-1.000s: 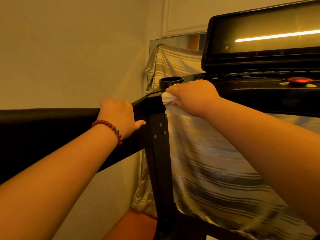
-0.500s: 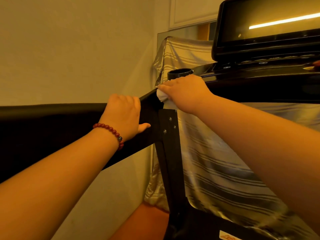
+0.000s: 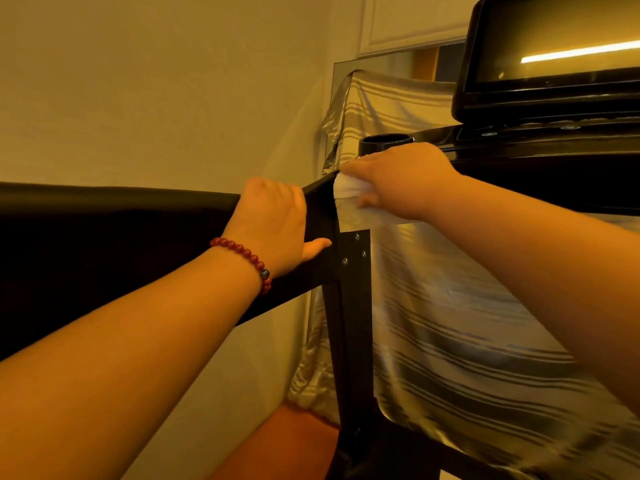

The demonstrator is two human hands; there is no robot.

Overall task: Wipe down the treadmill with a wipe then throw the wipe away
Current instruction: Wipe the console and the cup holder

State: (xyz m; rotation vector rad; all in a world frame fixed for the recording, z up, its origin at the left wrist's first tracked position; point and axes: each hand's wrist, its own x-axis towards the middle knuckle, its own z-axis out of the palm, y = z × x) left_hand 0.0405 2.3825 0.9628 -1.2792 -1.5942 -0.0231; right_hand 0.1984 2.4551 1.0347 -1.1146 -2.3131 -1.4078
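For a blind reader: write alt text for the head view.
The right hand holds a white wipe against the black treadmill near its cup holder, while the left hand grips the rail. A striped cloth hangs behind, and the dark screen sits upper right.

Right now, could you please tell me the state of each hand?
Left hand: closed round the treadmill's handrail, thumb underneath.
Right hand: closed on the white wipe, pressing it against the console edge.
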